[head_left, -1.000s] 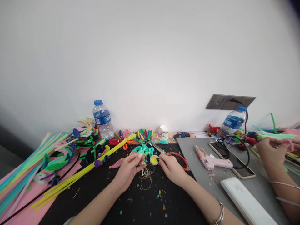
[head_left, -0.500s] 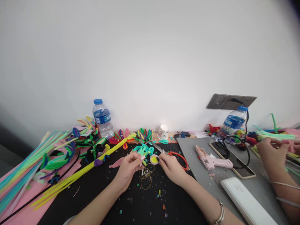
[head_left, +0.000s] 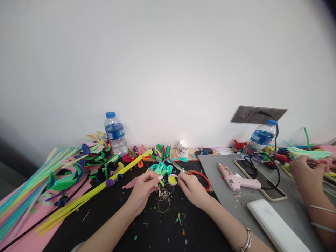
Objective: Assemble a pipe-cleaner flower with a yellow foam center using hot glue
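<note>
My right hand is closed in a pinch on a small round piece with a yellow centre and a pale lilac rim; a dark bit shows by the fingertips. Just left of it, my left hand has thumb and fingers pinched together, and what they hold, if anything, is too small to make out. Behind both hands lie turquoise pipe-cleaner loops and scissors with orange-red handles. Thin gold wire rings rest on the black mat between my forearms.
Yellow pipe cleaners and a water bottle are on the left. A paper cup stands by the wall. On the grey mat are a pink glue gun, a phone and a white case. A co-worker's hands work at far right.
My hands stay almost in place, pinched as before. The co-worker's hand at far right has shifted slightly.
</note>
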A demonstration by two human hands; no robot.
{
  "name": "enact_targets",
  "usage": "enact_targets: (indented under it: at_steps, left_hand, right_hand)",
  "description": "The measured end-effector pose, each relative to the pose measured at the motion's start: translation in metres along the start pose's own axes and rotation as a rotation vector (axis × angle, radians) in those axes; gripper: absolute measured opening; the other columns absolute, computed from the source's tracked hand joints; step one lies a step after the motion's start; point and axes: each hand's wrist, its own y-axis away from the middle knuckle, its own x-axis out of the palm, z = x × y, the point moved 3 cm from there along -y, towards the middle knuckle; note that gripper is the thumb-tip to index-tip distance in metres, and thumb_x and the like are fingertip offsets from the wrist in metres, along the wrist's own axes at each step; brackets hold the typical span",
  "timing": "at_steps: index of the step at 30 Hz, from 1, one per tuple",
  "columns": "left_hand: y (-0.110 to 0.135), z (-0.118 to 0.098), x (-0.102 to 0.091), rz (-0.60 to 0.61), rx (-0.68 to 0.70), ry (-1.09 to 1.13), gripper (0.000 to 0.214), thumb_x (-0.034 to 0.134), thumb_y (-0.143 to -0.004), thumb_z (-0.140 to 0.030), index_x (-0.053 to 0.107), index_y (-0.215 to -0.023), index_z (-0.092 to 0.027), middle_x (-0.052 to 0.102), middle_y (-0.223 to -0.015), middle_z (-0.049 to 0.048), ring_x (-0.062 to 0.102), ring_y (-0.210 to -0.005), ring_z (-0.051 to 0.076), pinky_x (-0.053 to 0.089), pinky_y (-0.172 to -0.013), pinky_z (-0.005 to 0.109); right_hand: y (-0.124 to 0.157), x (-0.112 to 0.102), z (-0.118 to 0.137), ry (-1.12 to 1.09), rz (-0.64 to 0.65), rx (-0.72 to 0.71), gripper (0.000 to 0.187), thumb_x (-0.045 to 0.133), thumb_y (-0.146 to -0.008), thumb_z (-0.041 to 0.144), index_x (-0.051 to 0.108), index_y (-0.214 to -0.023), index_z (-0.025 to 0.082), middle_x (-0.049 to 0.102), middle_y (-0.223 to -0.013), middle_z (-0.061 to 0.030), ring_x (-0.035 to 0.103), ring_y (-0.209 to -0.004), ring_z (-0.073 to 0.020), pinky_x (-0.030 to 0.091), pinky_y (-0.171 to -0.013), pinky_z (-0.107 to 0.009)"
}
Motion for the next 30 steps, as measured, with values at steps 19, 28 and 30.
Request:
enact_targets:
  at_steps: [19, 28, 30]
  left_hand:
    - [0.001, -0.003, 0.009, 0.098, 0.122, -0.273, 0.036, 0.073, -0.070, -0.032, 0.065, -0.103, -0.020, 0.058, -0.109, 0.0068, 0.051, -0.057, 0.009, 0.044, -0.052, 0.024]
    - [-0.001, 0.012, 0.007, 0.186, 0.107, -0.315, 0.031, 0.072, -0.072, -0.028, 0.067, -0.101, -0.020, 0.062, -0.082, 0.0034, 0.056, -0.059, 0.014, 0.046, -0.051, 0.023]
    - [0.000, 0.015, 0.009, 0.218, 0.085, -0.319, 0.029, 0.073, -0.071, -0.028, 0.067, -0.099, -0.019, 0.062, -0.076, 0.0023, 0.058, -0.060, 0.015, 0.047, -0.051, 0.024]
  right_hand:
    - [0.000, -0.004, 0.007, -0.050, 0.014, -0.008, 0.020, 0.038, -0.095, 0.021, 0.045, -0.076, 0.020, 0.048, -0.065, 0.0024, 0.047, -0.059, -0.0129, 0.032, -0.057, -0.023]
    - [0.003, -0.002, 0.017, -0.035, 0.112, -0.094, 0.021, 0.039, -0.095, 0.020, 0.047, -0.076, 0.019, 0.050, -0.066, 0.0023, 0.048, -0.059, -0.0122, 0.032, -0.056, -0.022]
    - [0.004, 0.000, 0.019, -0.022, 0.128, -0.122, 0.020, 0.039, -0.095, 0.019, 0.049, -0.077, 0.019, 0.052, -0.067, 0.0015, 0.048, -0.059, -0.0125, 0.031, -0.057, -0.023]
